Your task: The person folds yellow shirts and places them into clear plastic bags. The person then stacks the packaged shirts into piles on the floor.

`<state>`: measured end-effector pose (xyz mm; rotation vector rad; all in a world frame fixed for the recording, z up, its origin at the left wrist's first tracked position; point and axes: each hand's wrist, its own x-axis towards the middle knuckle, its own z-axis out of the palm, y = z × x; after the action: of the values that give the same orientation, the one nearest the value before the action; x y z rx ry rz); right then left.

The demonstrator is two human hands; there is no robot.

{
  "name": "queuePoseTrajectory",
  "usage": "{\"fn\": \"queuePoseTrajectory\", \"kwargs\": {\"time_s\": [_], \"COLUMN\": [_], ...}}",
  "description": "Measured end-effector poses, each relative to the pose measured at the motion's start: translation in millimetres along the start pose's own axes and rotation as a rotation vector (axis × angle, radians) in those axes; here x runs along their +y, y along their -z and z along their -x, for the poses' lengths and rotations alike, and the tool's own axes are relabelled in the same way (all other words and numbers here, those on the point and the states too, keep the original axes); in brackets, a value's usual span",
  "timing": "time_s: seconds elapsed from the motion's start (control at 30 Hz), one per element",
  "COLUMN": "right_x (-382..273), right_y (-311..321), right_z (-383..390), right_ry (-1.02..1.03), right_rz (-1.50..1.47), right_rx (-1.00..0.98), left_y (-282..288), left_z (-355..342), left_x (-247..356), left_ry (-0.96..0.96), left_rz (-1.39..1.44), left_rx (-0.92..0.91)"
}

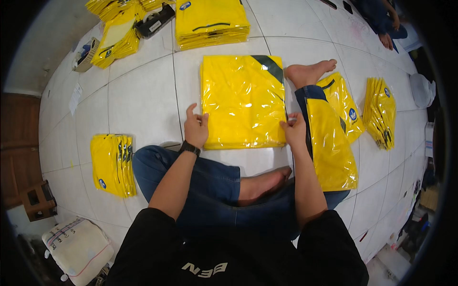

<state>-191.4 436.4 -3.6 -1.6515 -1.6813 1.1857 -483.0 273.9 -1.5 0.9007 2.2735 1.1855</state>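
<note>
A square stack of yellow garments in clear plastic bags (243, 102) lies flat on the floor in front of me, with a dark green corner patch at its far right. My left hand (196, 129) is at the stack's left edge, thumb against the plastic and index finger raised apart from it. At the right edge, my right hand (295, 129) pinches the bag's side between thumb and curled fingers; the fingertips are partly hidden. Another bagged yellow garment (331, 148) rests over my right leg, overlapping a yellow bag (341, 107) on the floor beyond it.
Piles of bagged yellow garments stand at the far side (212, 24), left (112, 164) and right (380, 112). A black tape dispenser (155, 21) and small basket (87, 56) sit far left. A white bundle (78, 250) lies near left. Another person (384, 21) sits far right.
</note>
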Motion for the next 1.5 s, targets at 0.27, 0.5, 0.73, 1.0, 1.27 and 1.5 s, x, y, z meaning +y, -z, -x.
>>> {"fn": "queuePoseTrajectory", "kwargs": {"time_s": [0.27, 0.5, 0.73, 1.0, 1.27, 1.5], "right_x": [-47.5, -77.5, -67.4, -73.8, -98.2, -65.5], "right_y": [23.1, -81.5, -124.9, -121.8, -57.5, -22.8], "right_z": [28.9, 83.9, 104.1, 117.2, 115.9, 104.0], "right_ry": [0.428, 0.989, 0.969, 0.878, 0.994, 1.021], "right_rz": [0.458, 0.366, 0.548, 0.508, 0.700, 0.887], "right_rx": [0.091, -0.151, -0.128, -0.231, -0.125, -0.410], "left_y": [33.4, -44.4, -73.7, -77.3, -69.4, -72.6], "left_z": [-25.3, -92.9, -94.8, -94.0, -93.2, -92.1], "left_x": [26.8, 68.5, 44.7, 38.1, 39.2, 50.7], "left_ry": [-0.224, -1.011, -1.128, -1.133, -1.102, -1.093], "left_rz": [-0.389, -0.441, -0.641, -0.581, -0.630, -0.625], "left_rx": [-0.039, -0.324, -0.434, -0.420, -0.427, -0.474]}}
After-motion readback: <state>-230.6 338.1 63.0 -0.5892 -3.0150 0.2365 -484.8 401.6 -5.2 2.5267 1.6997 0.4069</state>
